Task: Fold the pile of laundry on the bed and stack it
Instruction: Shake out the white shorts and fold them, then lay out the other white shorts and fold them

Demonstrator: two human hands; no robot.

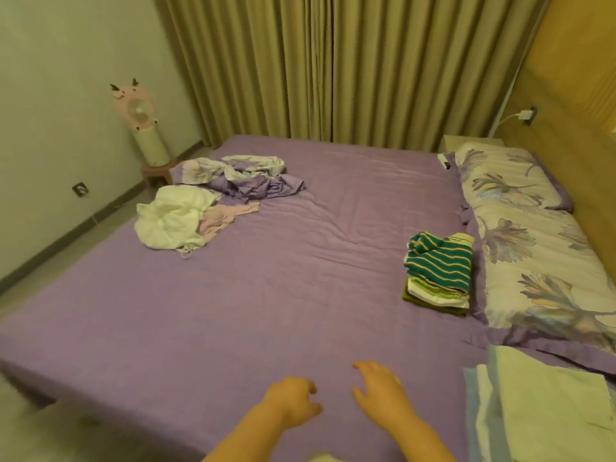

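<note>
Head view
Left hand [293, 400]: low over the near part of the bed, fingers loosely curled, holding nothing.
Right hand [383, 391]: just beside the left one, fingers spread and relaxed, holding nothing.
Bed [283, 295]: big, with a wrinkled purple sheet.
Laundry pile [206, 198]: messy, far off on the left side of the bed, well apart from both hands. White, pink and purple flowery clothes lie bunched together.
Folded stack [438, 275]: on the right side, just beside the pillows. A green striped top lies on top of it.
Pillows [533, 248]: flowery, along the right edge.
Folded blanket [540, 408]: pale, near the right hand, at the bottom right.
Fan [136, 111]: pink, on a small stool by the wall.
Curtains [333, 61]: tan, behind the bed.
</note>
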